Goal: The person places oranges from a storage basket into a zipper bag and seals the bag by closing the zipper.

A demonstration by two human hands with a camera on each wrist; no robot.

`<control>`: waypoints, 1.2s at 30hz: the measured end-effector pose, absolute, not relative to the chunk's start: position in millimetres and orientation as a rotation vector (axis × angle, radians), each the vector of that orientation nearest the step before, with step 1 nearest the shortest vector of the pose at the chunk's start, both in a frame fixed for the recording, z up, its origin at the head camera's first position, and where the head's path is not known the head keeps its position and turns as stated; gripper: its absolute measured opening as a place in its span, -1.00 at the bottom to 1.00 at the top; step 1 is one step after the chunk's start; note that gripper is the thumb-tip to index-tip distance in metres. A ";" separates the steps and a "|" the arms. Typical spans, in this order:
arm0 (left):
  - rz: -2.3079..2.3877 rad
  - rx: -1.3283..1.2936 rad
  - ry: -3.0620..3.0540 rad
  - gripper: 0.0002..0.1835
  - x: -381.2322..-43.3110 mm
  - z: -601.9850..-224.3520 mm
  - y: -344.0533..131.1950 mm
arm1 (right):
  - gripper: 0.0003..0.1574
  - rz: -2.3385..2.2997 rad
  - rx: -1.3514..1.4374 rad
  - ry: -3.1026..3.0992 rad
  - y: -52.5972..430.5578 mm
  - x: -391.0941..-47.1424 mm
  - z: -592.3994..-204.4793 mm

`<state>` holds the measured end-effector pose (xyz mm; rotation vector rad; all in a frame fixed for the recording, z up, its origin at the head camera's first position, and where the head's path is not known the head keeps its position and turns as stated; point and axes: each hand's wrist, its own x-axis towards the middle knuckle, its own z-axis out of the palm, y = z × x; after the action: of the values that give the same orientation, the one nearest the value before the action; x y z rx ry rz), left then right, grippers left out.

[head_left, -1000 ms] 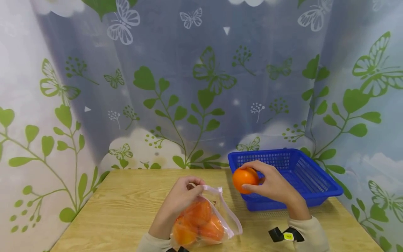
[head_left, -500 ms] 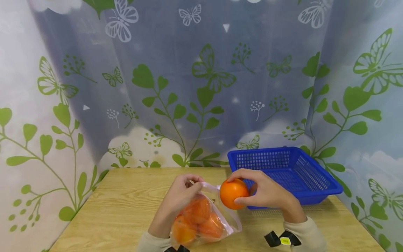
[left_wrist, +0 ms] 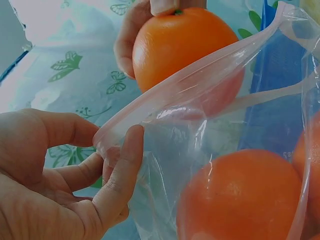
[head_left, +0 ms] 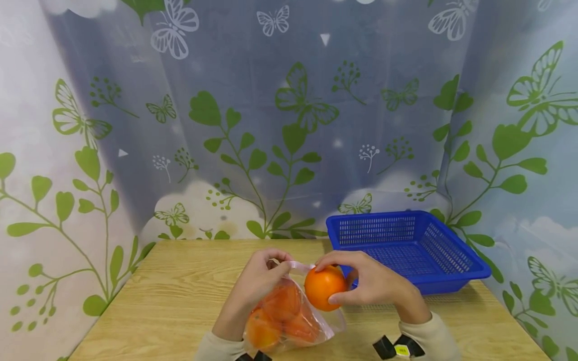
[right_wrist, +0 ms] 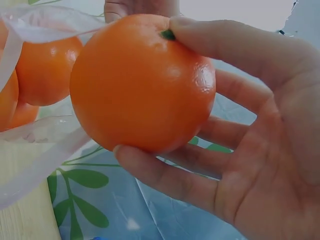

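Note:
My right hand [head_left: 372,278] grips a bright orange [right_wrist: 142,85] with a small green stem spot, thumb on one side and fingers round the other. It is held right at the mouth of a clear zip bag [head_left: 321,328] with a pale pink edge. My left hand [head_left: 259,281] pinches that edge between thumb and fingers, and the bag's mouth gapes toward the right hand. Several oranges [left_wrist: 245,195] lie inside the bag, seen through the plastic. In the left wrist view the bag's pink edge crosses in front of the held orange's lower part.
A blue plastic basket [head_left: 460,276] with slotted sides stands at the right back of the wooden table [head_left: 180,291]; no fruit shows in it. Behind the table hangs a curtain [head_left: 253,125] printed with leaves and butterflies.
My right hand has carried the orange left and down, from beside the blue basket to the bag's mouth. The left hand keeps its pinch on the bag's edge, almost in place.

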<state>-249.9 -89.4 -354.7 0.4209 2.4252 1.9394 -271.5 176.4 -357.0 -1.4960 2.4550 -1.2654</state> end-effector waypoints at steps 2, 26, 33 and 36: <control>1.928 0.428 2.432 -0.82 -249.6 -354.7 -89.3 | -0.45 -1.251 -1.465 2.457 175.3 -271.7 -357.6; 1.963 0.443 2.411 -0.81 -249.1 -353.8 -88.5 | -0.38 -1.237 -1.396 2.474 162.2 -272.1 -364.8; 1.988 0.402 2.469 -0.82 -247.1 -352.4 -88.0 | -0.40 -1.202 -1.381 2.545 156.9 -270.3 -365.9; 2.014 0.399 2.459 -0.83 -246.7 -351.4 -87.6 | -0.38 -1.190 -1.366 2.576 154.5 -269.7 -367.0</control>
<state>-246.7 -87.6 -351.4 0.3988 2.4590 2.0139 -269.7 154.5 -367.0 -1.3664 2.5764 -1.1898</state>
